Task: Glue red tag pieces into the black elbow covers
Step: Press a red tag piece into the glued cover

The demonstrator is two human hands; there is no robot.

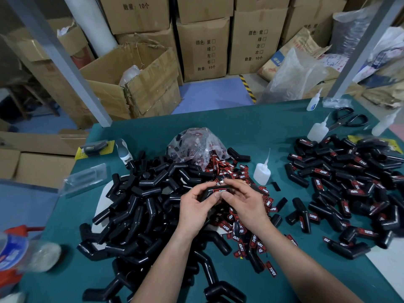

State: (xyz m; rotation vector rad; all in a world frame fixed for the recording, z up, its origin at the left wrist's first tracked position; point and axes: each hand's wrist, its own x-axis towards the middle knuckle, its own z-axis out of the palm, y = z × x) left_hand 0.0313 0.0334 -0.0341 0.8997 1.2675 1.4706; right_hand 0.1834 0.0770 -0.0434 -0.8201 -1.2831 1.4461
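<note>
Above the desk (251, 119), your left hand (194, 206) grips a black cover (207, 192) lying crosswise between both hands; your right hand (244, 202) pinches its red tag (221, 190).

The worktop (262, 121) is a flat teal green, heaped with glossy black elbow covers (135, 206). The tag pieces (231, 171) strewn among them are red and black with white lettering (the same red, black and white marks dot the otherwise black right-hand pile (349, 182)). The glue bottles (262, 172) are milky white, the scissors (347, 120) black-handled and the bag (192, 143) clear, while behind them the cardboard boxes (205, 47) are plain brown with black printed characters and the floor (209, 92) is blue with a yellow-and-black striped strip (248, 88).
</note>
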